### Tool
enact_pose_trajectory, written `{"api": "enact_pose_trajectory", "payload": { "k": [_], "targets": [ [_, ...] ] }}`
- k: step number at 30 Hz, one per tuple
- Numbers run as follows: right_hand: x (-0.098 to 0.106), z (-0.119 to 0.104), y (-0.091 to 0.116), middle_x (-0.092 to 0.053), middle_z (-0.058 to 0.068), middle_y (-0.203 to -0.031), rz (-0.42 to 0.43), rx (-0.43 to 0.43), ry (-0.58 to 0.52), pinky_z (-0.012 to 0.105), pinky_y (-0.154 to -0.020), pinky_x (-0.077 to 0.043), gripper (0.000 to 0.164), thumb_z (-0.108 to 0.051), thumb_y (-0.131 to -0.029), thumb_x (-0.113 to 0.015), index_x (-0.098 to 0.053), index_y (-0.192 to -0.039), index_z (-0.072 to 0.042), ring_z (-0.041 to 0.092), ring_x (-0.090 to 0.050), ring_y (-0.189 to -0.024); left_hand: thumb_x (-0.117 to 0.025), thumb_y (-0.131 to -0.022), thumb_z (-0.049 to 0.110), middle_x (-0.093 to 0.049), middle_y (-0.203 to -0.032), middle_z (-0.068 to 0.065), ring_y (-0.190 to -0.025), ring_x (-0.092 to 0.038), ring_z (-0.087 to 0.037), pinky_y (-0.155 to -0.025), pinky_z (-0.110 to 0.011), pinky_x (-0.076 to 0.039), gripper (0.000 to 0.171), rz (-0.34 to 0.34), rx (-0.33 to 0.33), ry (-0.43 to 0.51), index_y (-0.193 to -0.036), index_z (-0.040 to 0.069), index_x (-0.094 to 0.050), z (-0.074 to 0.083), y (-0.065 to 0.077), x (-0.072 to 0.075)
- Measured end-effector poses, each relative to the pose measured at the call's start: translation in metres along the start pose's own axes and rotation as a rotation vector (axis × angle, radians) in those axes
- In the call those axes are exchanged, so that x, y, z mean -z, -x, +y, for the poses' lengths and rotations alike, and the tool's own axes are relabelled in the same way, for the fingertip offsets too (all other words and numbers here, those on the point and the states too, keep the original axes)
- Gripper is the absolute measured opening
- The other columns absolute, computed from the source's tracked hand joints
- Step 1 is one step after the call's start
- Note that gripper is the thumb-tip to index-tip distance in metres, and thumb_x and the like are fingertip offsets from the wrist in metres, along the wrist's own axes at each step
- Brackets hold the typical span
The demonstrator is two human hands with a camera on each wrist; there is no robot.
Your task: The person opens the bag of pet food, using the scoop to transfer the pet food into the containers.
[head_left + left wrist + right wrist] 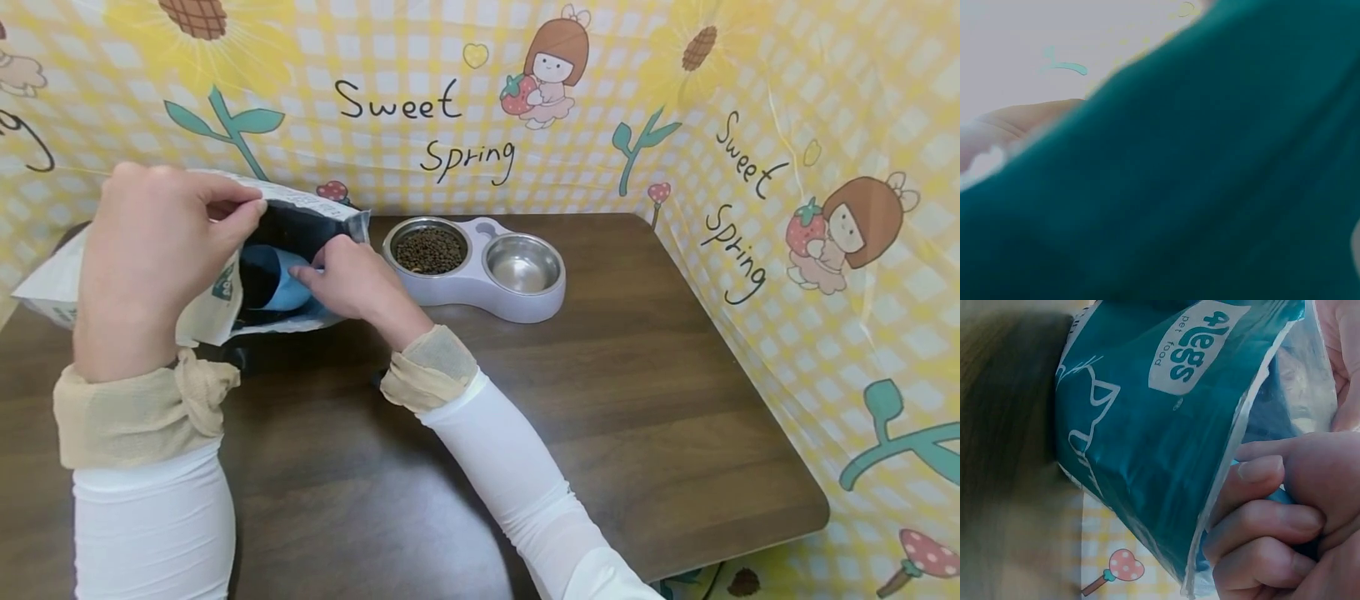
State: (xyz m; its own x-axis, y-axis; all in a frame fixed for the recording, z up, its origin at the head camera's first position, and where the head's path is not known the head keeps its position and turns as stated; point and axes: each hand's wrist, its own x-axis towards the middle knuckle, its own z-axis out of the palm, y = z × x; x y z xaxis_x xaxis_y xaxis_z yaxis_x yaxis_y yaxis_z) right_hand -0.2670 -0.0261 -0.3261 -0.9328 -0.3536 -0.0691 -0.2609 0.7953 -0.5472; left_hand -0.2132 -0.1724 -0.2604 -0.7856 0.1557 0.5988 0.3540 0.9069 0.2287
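A teal and white pet food bag [206,312] lies on its side at the table's left, its dark mouth turned toward the right. My left hand [146,258] pinches the mouth's upper edge between thumb and fingertips. At the opening, my right hand [360,279] holds a blue scoop [291,283], rounded and dark inside. In the right wrist view that hand's fingers [1254,515] are curled, with a bit of blue showing beneath them; most of the scoop is hidden there. The bag's blurred teal side [1179,162] fills most of the left wrist view.
Right of the bag stands a pale lilac double feeder [517,310]. Its left steel bowl contains brown kibble [429,252]; the right steel bowl [523,271] shows bare metal. A patterned yellow cloth [600,167] borders the brown wooden table [637,400] behind and right.
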Motion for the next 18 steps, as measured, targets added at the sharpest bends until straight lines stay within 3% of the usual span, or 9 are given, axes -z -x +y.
{"api": "enact_pose_trajectory", "payload": {
  "k": [4,8,14,18],
  "targets": [
    [0.004,0.005,0.000,-0.052,-0.004,-0.056,0.010,0.016,-0.007,0.024,-0.048,-0.041,0.045,-0.047,-0.097,-0.057,-0.069,-0.065,-0.017,0.011,-0.055,-0.055,-0.064,-0.092,0.014,-0.074,-0.083,-0.030,-0.072,-0.064,-0.045,-0.069,-0.056,-0.045,0.026,-0.003,-0.004,-0.002,-0.100,-0.007,-0.077,0.001,-0.001,-0.001],
    [0.007,0.008,0.001,-0.045,-0.004,-0.051,-0.002,0.009,-0.009,0.025,-0.046,-0.038,0.052,-0.048,-0.097,-0.055,-0.056,-0.055,-0.016,0.012,-0.051,-0.052,-0.064,-0.092,0.014,-0.074,-0.083,-0.030,-0.072,-0.063,-0.046,-0.070,-0.056,-0.043,0.026,-0.008,-0.003,0.002,-0.101,-0.007,-0.077,0.001,-0.001,-0.001],
    [0.012,0.012,0.001,-0.048,-0.001,-0.059,-0.035,0.003,-0.024,0.026,-0.051,-0.042,0.051,-0.048,-0.098,-0.054,-0.055,-0.058,-0.015,0.015,-0.054,-0.058,-0.065,-0.092,0.015,-0.074,-0.085,-0.030,-0.074,-0.064,-0.044,-0.063,-0.054,-0.045,0.027,-0.019,0.018,0.013,-0.102,-0.006,-0.077,0.000,-0.002,-0.001],
    [0.016,0.016,0.000,-0.046,-0.002,-0.055,-0.055,-0.001,-0.092,0.026,-0.048,-0.039,0.054,-0.046,-0.098,-0.054,-0.054,-0.055,-0.014,0.014,-0.049,-0.051,-0.065,-0.092,0.015,-0.074,-0.086,-0.031,-0.074,-0.065,-0.043,-0.060,-0.054,-0.046,0.027,-0.021,0.025,0.012,-0.103,-0.007,-0.077,-0.001,-0.001,0.000]
  ]
}}
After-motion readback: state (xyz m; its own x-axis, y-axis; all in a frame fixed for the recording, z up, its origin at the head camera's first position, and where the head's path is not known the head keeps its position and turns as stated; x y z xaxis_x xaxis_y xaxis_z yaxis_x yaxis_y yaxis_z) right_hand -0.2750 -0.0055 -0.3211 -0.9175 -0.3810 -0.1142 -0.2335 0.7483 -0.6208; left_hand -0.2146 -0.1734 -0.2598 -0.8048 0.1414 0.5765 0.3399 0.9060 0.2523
